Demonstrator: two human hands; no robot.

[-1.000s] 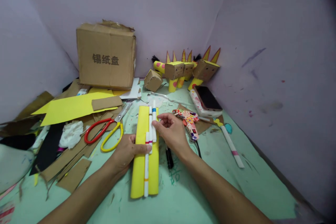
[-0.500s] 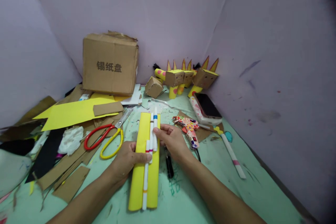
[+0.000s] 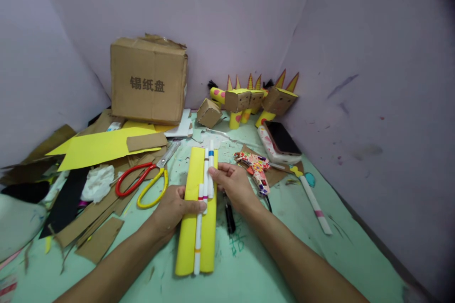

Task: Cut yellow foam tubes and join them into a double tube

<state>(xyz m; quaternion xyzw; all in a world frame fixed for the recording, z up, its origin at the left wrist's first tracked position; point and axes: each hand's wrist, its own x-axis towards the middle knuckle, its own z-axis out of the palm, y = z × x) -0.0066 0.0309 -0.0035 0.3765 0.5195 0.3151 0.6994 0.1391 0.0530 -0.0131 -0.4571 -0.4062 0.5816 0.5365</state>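
A long piece of yellow card (image 3: 188,255) with its sides folded inward stands in front of me at a slant. White markers with coloured bands lie lengthwise along its middle: a blue-banded marker (image 3: 211,190) at upper right, others overlapping beside it, and an orange-banded marker (image 3: 197,241) reaching the lower end. My left hand (image 3: 174,210) is closed on the card's left edge, its thumb pressed over the markers. On the opposite edge my right hand (image 3: 232,184) is closed too, thumb against the blue-banded marker. The fingers behind the card are partly hidden.
Red-and-yellow-handled scissors (image 3: 152,182) and cardboard scraps (image 3: 101,241) lie left. A patterned glue gun (image 3: 258,165), a black-handled tool (image 3: 230,218) and a white stick (image 3: 316,206) lie right. Behind are a cardboard box (image 3: 147,80), giraffe-like figures (image 3: 238,102) and a phone (image 3: 282,138).
The view has tilted slightly down, so the scene sits a little higher. Both hands keep the same grip, and the markers lie as before on the card.
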